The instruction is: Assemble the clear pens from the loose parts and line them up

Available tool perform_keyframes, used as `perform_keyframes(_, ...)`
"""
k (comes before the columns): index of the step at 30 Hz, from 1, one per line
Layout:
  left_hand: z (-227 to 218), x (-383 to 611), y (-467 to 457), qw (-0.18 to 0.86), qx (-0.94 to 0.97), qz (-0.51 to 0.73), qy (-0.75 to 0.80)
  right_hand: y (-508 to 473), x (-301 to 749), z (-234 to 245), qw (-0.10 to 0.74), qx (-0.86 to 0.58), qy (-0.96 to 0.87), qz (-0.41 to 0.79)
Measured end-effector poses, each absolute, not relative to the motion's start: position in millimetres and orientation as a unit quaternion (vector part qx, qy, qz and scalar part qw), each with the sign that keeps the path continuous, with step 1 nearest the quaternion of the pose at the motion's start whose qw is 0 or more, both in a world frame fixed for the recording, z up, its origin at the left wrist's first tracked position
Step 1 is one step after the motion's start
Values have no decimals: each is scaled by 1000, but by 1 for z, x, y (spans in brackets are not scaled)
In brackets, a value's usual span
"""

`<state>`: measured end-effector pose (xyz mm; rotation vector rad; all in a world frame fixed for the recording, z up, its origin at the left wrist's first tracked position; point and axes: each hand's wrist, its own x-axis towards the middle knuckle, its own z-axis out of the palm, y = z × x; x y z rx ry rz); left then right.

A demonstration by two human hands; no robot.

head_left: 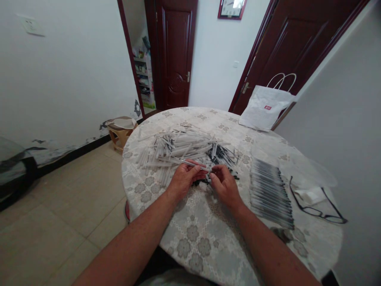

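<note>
My left hand (185,176) is closed round a thin, translucent pen tube (193,164), which points toward my right hand. My right hand (225,183) is closed in a pinch near the tube's right end; whatever lies between its fingertips is too small to make out. Just beyond both hands spreads a heap of whitish tubes (190,143), with thin black parts (224,154) on its right side. Small black and white pieces (202,182) lie under and between my hands. To the right, a neat row of dark-tipped pens (270,192) lies side by side.
A round table (193,238) with a flowered cloth holds everything. Black-framed glasses (320,214) and a folded white tissue (312,195) lie at the right, near clear plastic film (300,159). A white paper bag (266,107) stands at the back right. A wooden stool (120,133) is at the left.
</note>
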<state>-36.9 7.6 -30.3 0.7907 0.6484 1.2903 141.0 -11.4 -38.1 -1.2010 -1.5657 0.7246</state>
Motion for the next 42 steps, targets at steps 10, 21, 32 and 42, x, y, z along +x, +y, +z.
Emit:
perform_keyframes(10,-32,-37,8,684,357,566,290,-12,142,-35,479,-495,-667,283)
perform_keyframes(21,-33,-37,8,682,361,563,296,-11,142,-33,476,-501,-664,286)
perform_keyframes(32,-33,-37,9,678,363,564,301,-11,144,-32,455,-503,-691,249)
perform_keyframes(42,-33,-35,9,676,368,564,299,-10,145,-31,446,-508,-703,220)
